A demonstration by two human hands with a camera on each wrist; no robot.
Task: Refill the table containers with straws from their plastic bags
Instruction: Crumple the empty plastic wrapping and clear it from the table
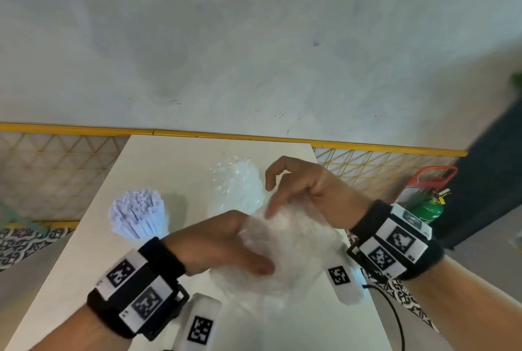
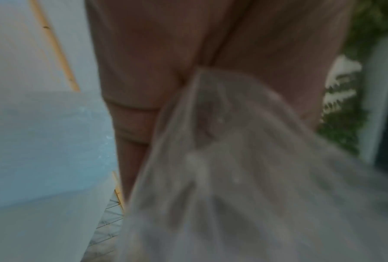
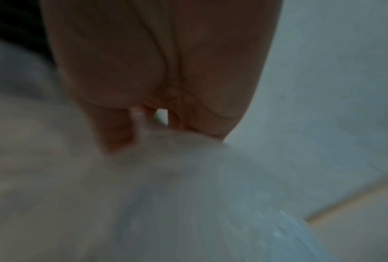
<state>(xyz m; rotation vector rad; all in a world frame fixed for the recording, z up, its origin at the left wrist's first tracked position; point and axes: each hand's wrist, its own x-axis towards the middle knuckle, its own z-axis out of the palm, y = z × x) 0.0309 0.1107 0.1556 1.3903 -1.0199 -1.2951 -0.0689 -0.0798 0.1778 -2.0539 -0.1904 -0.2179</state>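
A clear plastic bag (image 1: 285, 254), blurred, is held above the near middle of the white table (image 1: 169, 158). My left hand (image 1: 254, 251) grips its left side, thumb on top and fingers hidden under the film. The left wrist view shows this bag (image 2: 244, 177) running out from the palm. My right hand (image 1: 271, 195) curls its fingers down into the bag's upper right part. In the right wrist view its fingertips (image 3: 119, 134) press into the plastic (image 3: 166, 177). A container packed with upright white straws (image 1: 138, 215) stands at the left. A second crumpled clear bag (image 1: 234, 184) lies behind.
Two white marker tags (image 1: 343, 283) (image 1: 200, 325) lie near the table's front. A black cable (image 1: 395, 319) hangs off the right edge. A yellow mesh fence (image 1: 56, 170) runs behind the table. A green cylinder (image 1: 426, 209) and a red frame stand on the floor to the right.
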